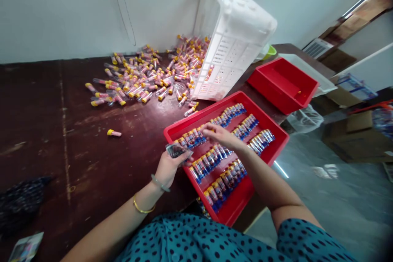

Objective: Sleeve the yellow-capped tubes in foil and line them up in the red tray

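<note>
My left hand (168, 166) is closed on a small dark packet (176, 150) at the near left edge of a red tray (278, 144). My right hand (218, 134) reaches over the tray, fingers curled onto the row of small capped tubes (192, 137) at the tray's upper left. Several rows of these tubes with yellow and blue parts lie in the tray. A heap of loose pink tubes with yellow caps (147, 74) spreads across the dark table (46, 131) farther back. One single tube (114, 133) lies alone nearer me.
A white plastic crate (236, 37) lies tipped on its side by the heap, against the wall. A second red tray (284, 84) sits to the right with one small piece in it. Dark cloth (21, 200) lies at the left. Boxes stand on the floor at right.
</note>
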A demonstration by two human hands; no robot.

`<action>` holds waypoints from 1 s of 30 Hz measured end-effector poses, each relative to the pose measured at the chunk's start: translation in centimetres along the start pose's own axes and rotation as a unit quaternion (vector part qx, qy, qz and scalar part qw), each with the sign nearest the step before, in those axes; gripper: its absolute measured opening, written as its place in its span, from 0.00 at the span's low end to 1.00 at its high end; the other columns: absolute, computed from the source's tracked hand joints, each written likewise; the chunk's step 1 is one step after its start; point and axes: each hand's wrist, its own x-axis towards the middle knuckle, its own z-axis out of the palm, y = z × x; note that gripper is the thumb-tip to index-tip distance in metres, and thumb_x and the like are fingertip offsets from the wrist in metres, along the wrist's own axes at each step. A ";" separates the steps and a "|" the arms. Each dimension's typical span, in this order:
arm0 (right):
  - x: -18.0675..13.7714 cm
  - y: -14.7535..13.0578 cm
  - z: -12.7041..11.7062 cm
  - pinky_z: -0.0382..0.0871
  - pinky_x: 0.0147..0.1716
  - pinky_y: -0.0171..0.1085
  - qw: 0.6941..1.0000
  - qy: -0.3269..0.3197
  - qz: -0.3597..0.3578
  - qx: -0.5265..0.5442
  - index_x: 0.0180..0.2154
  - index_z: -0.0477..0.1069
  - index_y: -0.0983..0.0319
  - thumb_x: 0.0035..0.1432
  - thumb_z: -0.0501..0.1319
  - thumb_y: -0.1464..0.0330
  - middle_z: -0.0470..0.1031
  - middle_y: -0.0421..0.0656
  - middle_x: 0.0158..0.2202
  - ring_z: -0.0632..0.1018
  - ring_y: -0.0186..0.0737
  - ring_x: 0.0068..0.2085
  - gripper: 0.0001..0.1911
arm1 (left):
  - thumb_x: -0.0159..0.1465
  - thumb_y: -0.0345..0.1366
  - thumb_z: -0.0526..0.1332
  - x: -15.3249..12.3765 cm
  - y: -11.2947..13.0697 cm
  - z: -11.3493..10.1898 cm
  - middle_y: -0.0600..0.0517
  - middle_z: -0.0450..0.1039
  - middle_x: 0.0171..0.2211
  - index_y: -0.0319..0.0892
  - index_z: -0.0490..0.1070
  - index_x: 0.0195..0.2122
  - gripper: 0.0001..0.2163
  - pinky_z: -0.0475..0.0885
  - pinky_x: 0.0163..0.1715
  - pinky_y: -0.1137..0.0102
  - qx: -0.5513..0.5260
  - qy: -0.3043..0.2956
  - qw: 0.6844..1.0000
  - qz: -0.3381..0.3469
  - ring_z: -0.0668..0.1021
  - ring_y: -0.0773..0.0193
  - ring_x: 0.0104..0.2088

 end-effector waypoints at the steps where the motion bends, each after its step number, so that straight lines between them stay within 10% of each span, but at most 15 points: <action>1: -0.7 -0.6 1.4 0.68 0.34 0.33 0.999 -0.025 -0.016 0.017 0.37 0.73 0.63 0.59 0.62 0.56 0.74 0.40 0.32 0.74 0.34 0.33 0.16 | 0.43 0.34 0.77 0.1 0.0 0.6 0.55 0.76 0.25 0.39 0.71 0.30 0.18 0.78 0.28 0.69 -0.024 0.011 1.000 0.014 0.79 0.64 0.26; 6: -2.0 -1.7 4.6 0.64 0.33 0.33 0.999 0.002 -0.028 0.029 0.27 0.71 0.64 0.59 0.63 0.58 0.71 0.38 0.25 0.72 0.34 0.30 0.15 | 0.45 0.34 0.76 0.5 0.5 1.0 0.51 0.79 0.35 0.38 0.75 0.38 0.19 0.79 0.33 0.67 -0.032 -0.041 0.999 -0.005 0.80 0.62 0.34; 16: -1.1 0.0 0.8 0.70 0.38 0.34 0.966 -0.004 0.003 0.260 0.43 0.75 0.59 0.55 0.63 0.65 0.74 0.41 0.39 0.74 0.34 0.38 0.13 | 0.45 0.37 0.76 1.4 -0.2 -1.2 0.55 0.74 0.22 0.37 0.74 0.25 0.14 0.71 0.24 0.74 0.108 -0.052 0.993 -0.003 0.73 0.70 0.22; 23: -1.5 -0.8 0.2 0.70 0.39 0.34 0.954 0.135 -0.048 0.263 0.46 0.78 0.56 0.52 0.69 0.61 0.80 0.41 0.41 0.77 0.34 0.40 0.17 | 0.40 0.35 0.78 1.6 0.0 -1.1 0.56 0.74 0.19 0.39 0.71 0.24 0.16 0.68 0.20 0.74 0.104 -0.064 0.992 -0.040 0.72 0.71 0.17; 30: -1.8 -2.3 1.8 0.72 0.41 0.36 0.963 0.081 -0.036 0.256 0.47 0.77 0.58 0.52 0.70 0.59 0.79 0.41 0.39 0.77 0.36 0.41 0.20 | 0.41 0.34 0.77 1.2 0.2 -0.4 0.57 0.73 0.20 0.39 0.72 0.23 0.15 0.69 0.22 0.73 0.101 -0.067 0.992 -0.028 0.72 0.70 0.19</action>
